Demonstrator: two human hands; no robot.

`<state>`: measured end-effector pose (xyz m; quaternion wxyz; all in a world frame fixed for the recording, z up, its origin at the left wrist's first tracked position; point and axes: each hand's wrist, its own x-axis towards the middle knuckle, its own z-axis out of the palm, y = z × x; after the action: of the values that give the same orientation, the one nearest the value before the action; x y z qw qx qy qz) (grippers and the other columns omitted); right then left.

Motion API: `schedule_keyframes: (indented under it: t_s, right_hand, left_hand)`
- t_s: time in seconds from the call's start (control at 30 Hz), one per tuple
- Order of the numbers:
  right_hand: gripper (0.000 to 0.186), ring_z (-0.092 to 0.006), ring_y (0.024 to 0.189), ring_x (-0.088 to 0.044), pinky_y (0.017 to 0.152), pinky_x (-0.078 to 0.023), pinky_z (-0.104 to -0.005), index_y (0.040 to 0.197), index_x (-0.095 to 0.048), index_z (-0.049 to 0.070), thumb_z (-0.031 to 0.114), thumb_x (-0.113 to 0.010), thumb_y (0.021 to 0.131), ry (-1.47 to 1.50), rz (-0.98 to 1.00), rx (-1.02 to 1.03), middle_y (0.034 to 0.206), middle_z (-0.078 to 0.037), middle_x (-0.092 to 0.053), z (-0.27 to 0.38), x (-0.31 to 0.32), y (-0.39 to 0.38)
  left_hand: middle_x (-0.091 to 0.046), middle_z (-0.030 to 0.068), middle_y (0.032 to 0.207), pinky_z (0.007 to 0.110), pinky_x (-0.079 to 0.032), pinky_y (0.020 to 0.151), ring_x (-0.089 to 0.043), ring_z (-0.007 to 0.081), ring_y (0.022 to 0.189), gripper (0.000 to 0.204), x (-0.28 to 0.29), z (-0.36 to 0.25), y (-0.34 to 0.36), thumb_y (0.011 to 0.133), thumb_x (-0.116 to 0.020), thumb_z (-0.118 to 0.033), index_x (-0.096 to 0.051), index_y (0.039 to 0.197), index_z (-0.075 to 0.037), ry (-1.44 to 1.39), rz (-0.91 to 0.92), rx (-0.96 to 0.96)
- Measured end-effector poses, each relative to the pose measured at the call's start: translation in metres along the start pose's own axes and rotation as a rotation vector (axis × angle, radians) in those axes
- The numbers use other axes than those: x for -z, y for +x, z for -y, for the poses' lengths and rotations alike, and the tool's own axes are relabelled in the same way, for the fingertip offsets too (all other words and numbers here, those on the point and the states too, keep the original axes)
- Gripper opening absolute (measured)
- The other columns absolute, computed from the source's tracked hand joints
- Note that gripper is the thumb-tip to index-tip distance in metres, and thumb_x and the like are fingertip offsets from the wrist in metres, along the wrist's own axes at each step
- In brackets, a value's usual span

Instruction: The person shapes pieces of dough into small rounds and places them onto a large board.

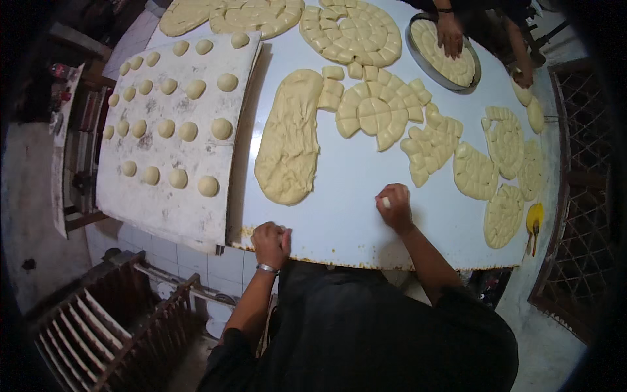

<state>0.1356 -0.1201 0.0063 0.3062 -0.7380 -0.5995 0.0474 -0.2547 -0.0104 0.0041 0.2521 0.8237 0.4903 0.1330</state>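
My right hand (395, 208) is closed on the table with a small piece of dough (386, 202) showing pale between the fingers. By the near edge, my left hand (271, 243) is curled with its knuckles up, so whatever it may hold is hidden. Ahead of it lies a long, uncut slab of dough (287, 140) with a wrinkled top. Beyond my right hand, a round of dough cut into pieces (375, 111) has been partly broken apart. A smaller cut cluster of dough (432, 140) lies closer to that hand.
A floury board (157, 215) on the left carries rows of dough balls (188, 131). More scored dough rounds (349, 39) lie at the back. Another person's hand (450, 36) presses dough in a round pan (414, 46). A yellow scraper (535, 219) rests at the right edge.
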Motion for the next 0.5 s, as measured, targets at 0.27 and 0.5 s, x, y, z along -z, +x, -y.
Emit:
schedule_keyframes:
  t_s: [0.27, 0.5]
  right_hand:
    - [0.036, -0.0390, 0.119, -0.056, 0.106, -0.047, -0.0513, 0.117, -0.065, 0.006, 0.000, -0.070, 0.082, 0.015, 0.152, -0.249, 0.122, -0.017, -0.059, 0.042, 0.008, -0.004]
    - [0.039, -0.0295, 0.109, -0.063, 0.095, -0.054, -0.0406, 0.118, -0.065, 0.007, -0.002, -0.078, 0.082, 0.259, -0.431, -0.193, 0.120, -0.014, -0.061, 0.144, 0.011, 0.087]
  left_hand:
    - [-0.065, 0.0144, 0.104, 0.055, -0.046, 0.094, -0.058, 0.0403, 0.107, 0.020, 0.046, -0.019, 0.024, 0.086, -0.081, -0.015, -0.066, 0.097, -0.007, -0.146, 0.081, -0.140]
    - [-0.067, 0.0162, 0.105, 0.048, -0.052, 0.093, -0.062, 0.0402, 0.106, 0.026, 0.086, -0.049, 0.069, 0.081, -0.081, -0.010, -0.070, 0.104, -0.006, -0.382, 0.492, -0.167]
